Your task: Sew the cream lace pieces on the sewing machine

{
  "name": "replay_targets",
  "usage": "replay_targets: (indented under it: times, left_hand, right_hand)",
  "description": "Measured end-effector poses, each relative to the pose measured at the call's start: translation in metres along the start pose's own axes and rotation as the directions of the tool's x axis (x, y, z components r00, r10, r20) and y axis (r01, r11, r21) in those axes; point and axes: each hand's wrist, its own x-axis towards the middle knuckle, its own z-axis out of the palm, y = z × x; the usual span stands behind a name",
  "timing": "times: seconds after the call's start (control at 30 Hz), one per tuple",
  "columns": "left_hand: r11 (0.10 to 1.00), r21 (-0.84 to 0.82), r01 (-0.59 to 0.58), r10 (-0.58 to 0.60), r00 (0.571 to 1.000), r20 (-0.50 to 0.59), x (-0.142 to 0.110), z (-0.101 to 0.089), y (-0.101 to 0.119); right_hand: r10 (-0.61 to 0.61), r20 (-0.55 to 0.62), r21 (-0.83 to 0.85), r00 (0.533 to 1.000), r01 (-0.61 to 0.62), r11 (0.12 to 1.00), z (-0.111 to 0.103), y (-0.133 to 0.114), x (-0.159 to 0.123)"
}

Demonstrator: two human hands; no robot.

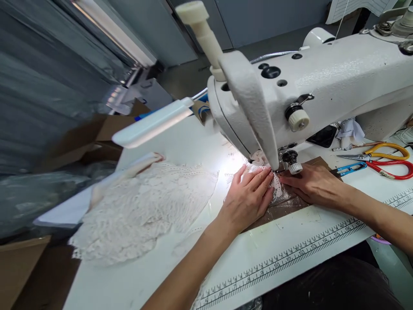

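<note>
A small piece of white lace fabric (pixel 276 188) lies under the head of a white sewing machine (pixel 325 82). My left hand (pixel 247 198) rests flat on this lace with its fingers stretched forward, left of the presser area. Close to the needle on the other side, my right hand (pixel 314 183) has its thumb and fingers pressed together at the lace's right edge. The needle and presser foot are mostly hidden by the machine head and my fingers. A gathered heap of white lace (pixel 145 206) is spread to the left of my left hand.
Yellow-handled scissors (pixel 387 150), red-handled scissors (pixel 393 168) and blue thread snips (pixel 351 168) lie right of my right hand. A ruler strip (pixel 287 262) runs along the table's front edge. A lamp (pixel 153 122) juts out left; cardboard boxes (pixel 112 127) stand beyond.
</note>
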Motion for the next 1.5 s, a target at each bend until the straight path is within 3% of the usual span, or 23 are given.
replay_targets:
  times: [0.13,0.53,0.8,0.97,1.17,1.5]
  left_hand:
    - [1.0,-0.001,0.0,0.0,1.0,0.005,0.0,0.0,0.0]
    - [1.0,-0.001,0.003,-0.003,1.0,0.0,-0.001,0.0,0.0]
    - [1.0,0.022,0.008,-0.009,1.0,0.011,0.001,-0.001,0.001]
    - [1.0,0.019,0.007,-0.008,1.0,0.025,0.001,-0.002,0.001]
    - [0.999,0.027,0.018,-0.019,0.998,0.053,0.002,-0.005,0.002]
    - [1.0,0.017,0.015,-0.016,0.996,0.089,0.001,-0.009,-0.001]
  right_hand:
    - [-0.012,0.012,-0.066,1.0,0.012,0.998,0.003,0.002,0.0]
    - [-0.132,-0.009,0.043,0.991,0.133,0.99,0.001,-0.007,-0.002]
    - [-0.08,0.01,0.096,0.997,0.078,0.992,-0.002,-0.007,0.0]
    - [0.114,-0.019,0.195,0.993,-0.109,0.975,-0.006,-0.003,-0.002]
    - [-0.034,0.011,0.14,0.999,0.032,0.99,0.0,-0.002,-0.002]
    - [-0.02,0.077,0.096,0.997,0.013,0.995,-0.005,-0.008,0.002]
